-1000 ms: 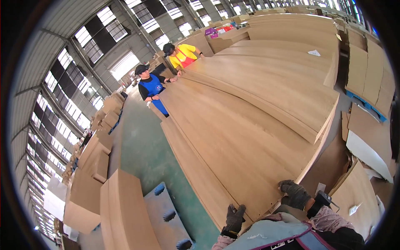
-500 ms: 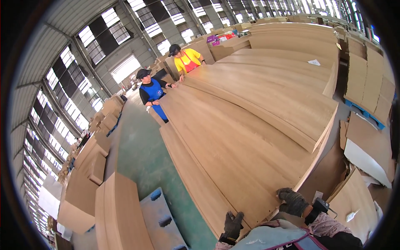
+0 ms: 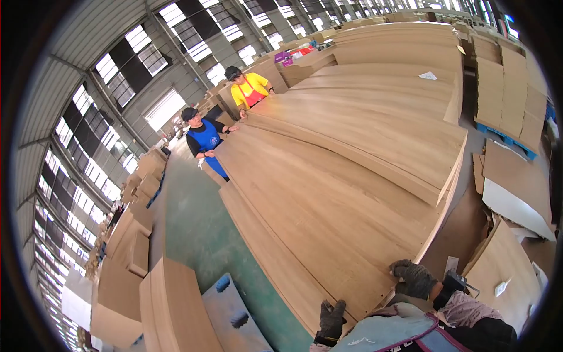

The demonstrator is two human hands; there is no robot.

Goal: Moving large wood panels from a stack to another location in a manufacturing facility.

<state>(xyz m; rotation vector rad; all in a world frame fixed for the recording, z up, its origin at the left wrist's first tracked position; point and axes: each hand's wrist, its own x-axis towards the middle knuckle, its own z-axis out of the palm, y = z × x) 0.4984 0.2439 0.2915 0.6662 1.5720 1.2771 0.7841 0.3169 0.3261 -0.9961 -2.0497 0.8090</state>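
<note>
A long light-brown wood panel point(image 3: 316, 205) stretches away from me on top of a stack. My left hand point(image 3: 332, 320), in a dark grey work glove, grips its near edge by the left corner, thumb and finger showing on top. My right hand point(image 3: 415, 279), gloved alike, is curled over the same panel's near right corner. The undersides of both hands' grips are hidden. At the far end, a person in a blue apron point(image 3: 206, 138) has both hands at the panel's edge.
A person in yellow with a red apron point(image 3: 249, 92) stands behind the far end. Higher stacked panels point(image 3: 375, 135) lie on the right. Cardboard scraps point(image 3: 516, 182) lie beyond my right arm. On the left, a blue-footed pallet point(image 3: 237, 317) sits beside more boards point(image 3: 176, 305).
The whole view has shifted slightly, with the far people and stacks now further left. Both my hands keep their places on the panel's near end.
</note>
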